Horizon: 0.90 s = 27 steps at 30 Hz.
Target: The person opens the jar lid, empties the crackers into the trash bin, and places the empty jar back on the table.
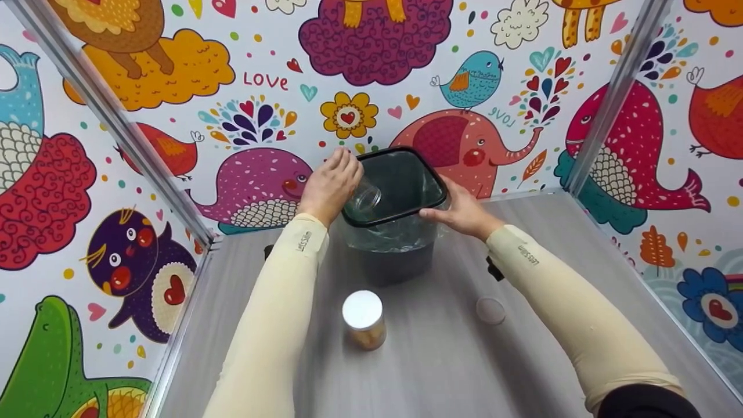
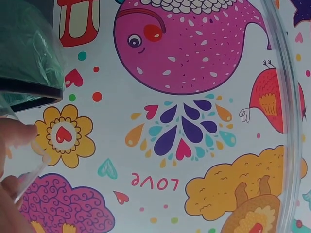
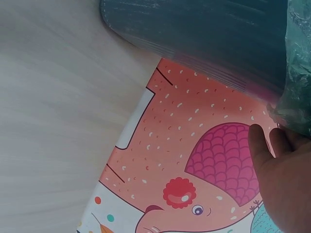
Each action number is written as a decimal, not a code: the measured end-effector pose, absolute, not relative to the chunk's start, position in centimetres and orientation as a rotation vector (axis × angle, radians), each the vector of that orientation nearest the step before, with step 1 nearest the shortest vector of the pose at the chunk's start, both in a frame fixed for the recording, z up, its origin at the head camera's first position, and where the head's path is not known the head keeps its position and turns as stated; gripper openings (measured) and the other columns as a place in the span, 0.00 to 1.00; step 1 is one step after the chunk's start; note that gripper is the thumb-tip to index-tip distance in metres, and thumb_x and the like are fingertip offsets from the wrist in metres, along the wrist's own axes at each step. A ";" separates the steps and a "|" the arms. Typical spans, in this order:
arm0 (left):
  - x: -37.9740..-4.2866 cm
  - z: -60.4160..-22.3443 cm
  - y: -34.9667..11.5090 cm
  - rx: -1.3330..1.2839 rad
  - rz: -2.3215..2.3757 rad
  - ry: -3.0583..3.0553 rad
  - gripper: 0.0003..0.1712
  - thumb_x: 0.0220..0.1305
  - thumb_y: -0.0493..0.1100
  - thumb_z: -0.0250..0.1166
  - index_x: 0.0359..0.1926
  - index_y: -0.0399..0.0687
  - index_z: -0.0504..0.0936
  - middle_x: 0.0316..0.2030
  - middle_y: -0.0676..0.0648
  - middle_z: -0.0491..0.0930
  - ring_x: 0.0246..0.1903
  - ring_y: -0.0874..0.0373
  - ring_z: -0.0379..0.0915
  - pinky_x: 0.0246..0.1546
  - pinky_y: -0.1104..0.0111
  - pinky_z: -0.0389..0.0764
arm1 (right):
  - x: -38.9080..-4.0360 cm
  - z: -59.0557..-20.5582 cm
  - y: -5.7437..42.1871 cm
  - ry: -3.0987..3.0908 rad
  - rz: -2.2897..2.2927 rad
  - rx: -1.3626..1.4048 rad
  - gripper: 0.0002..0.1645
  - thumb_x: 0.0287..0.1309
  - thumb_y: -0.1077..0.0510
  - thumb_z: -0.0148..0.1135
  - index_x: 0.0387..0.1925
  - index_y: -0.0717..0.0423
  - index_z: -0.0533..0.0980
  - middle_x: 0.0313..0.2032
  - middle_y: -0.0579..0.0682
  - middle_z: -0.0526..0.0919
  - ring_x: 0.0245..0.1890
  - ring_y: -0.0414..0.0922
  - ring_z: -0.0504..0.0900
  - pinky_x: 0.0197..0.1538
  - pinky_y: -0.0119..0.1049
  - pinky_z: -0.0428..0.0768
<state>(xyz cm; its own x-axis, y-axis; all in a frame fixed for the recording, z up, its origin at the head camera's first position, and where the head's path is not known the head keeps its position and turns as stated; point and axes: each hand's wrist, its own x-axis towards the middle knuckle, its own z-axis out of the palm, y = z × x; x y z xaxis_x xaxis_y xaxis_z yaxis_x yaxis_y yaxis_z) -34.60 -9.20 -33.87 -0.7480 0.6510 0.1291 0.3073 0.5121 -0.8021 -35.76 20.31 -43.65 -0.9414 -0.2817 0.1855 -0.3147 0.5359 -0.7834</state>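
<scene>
A dark trash bin [image 1: 397, 264] with a black rim stands near the back wall, lined with a thin green plastic bag [image 1: 400, 232] folded over its edge. My left hand [image 1: 334, 183] grips a clear plastic jar [image 1: 368, 196], tilted over the left side of the bin with its round mouth inside the rim. In the left wrist view, part of the clear jar [image 2: 36, 179] shows beside the fingers. On the right side, my right hand [image 1: 464, 212] holds the bin's rim, thumb on top and fingers outside against the liner [image 3: 296, 92].
A jar with a white lid [image 1: 363, 310] and tan contents stands on the grey table [image 1: 429, 360] in front of the bin. Farther right lies a clear round disc [image 1: 490, 311], like a lid. Printed walls with metal corner posts [image 1: 603, 104] enclose the table.
</scene>
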 end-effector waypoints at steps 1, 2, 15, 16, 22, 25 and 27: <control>-34.6 -33.9 -9.2 -0.785 1.122 -2.339 0.31 0.67 0.32 0.61 0.69 0.39 0.64 0.67 0.36 0.65 0.68 0.42 0.58 0.72 0.56 0.44 | -35.8 -43.6 20.3 -2.720 1.400 0.532 0.64 0.42 0.28 0.73 0.76 0.42 0.55 0.70 0.42 0.62 0.68 0.46 0.59 0.66 0.62 0.61; -34.6 -34.0 -9.3 -0.778 1.120 -2.341 0.33 0.65 0.31 0.63 0.69 0.39 0.64 0.67 0.36 0.66 0.68 0.42 0.58 0.72 0.56 0.44 | -35.7 -43.6 20.3 -2.723 1.393 0.536 0.64 0.42 0.28 0.73 0.76 0.42 0.55 0.70 0.43 0.62 0.68 0.46 0.60 0.66 0.62 0.61; -34.5 -34.4 -10.0 -0.685 0.992 -2.399 0.40 0.55 0.34 0.73 0.68 0.38 0.66 0.65 0.36 0.67 0.67 0.42 0.58 0.72 0.58 0.45 | -35.8 -43.6 20.2 -2.717 1.383 0.571 0.63 0.45 0.30 0.73 0.77 0.46 0.54 0.71 0.46 0.62 0.69 0.48 0.60 0.67 0.61 0.59; -34.4 -34.4 -10.0 -0.670 0.970 -2.416 0.42 0.54 0.34 0.74 0.68 0.38 0.66 0.65 0.36 0.67 0.67 0.42 0.58 0.72 0.58 0.45 | -35.8 -43.6 20.1 -2.712 1.388 0.575 0.63 0.45 0.30 0.73 0.77 0.46 0.54 0.71 0.45 0.62 0.68 0.47 0.61 0.67 0.61 0.60; -34.2 -35.0 -10.8 -0.559 0.672 -2.471 0.41 0.52 0.37 0.76 0.66 0.39 0.68 0.62 0.37 0.71 0.65 0.43 0.61 0.72 0.58 0.47 | -35.8 -43.5 20.1 -2.704 1.385 0.588 0.63 0.45 0.31 0.73 0.77 0.46 0.55 0.71 0.45 0.63 0.68 0.47 0.61 0.67 0.61 0.60; -34.1 -35.6 -11.2 -0.472 0.426 -2.463 0.36 0.54 0.40 0.74 0.63 0.39 0.70 0.58 0.37 0.74 0.63 0.43 0.64 0.71 0.58 0.50 | -35.8 -43.5 20.3 -2.719 1.375 0.571 0.63 0.45 0.30 0.73 0.77 0.45 0.54 0.71 0.45 0.62 0.69 0.47 0.61 0.67 0.61 0.59; -33.8 -36.0 -11.4 -0.398 0.272 -2.472 0.36 0.56 0.44 0.73 0.63 0.39 0.69 0.58 0.38 0.74 0.62 0.44 0.65 0.71 0.57 0.51 | -35.8 -43.6 20.4 -2.730 1.376 0.553 0.64 0.44 0.29 0.72 0.77 0.44 0.54 0.71 0.45 0.62 0.69 0.47 0.60 0.67 0.62 0.60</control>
<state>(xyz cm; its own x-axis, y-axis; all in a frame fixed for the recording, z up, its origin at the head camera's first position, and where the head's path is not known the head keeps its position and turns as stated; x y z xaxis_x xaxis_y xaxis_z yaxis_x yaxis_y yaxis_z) -33.83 -11.35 -36.02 -0.7671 0.3440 0.5415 0.2179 0.9336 -0.2843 -35.76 20.41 -43.55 -0.9361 -0.2970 0.1884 -0.3281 0.5446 -0.7719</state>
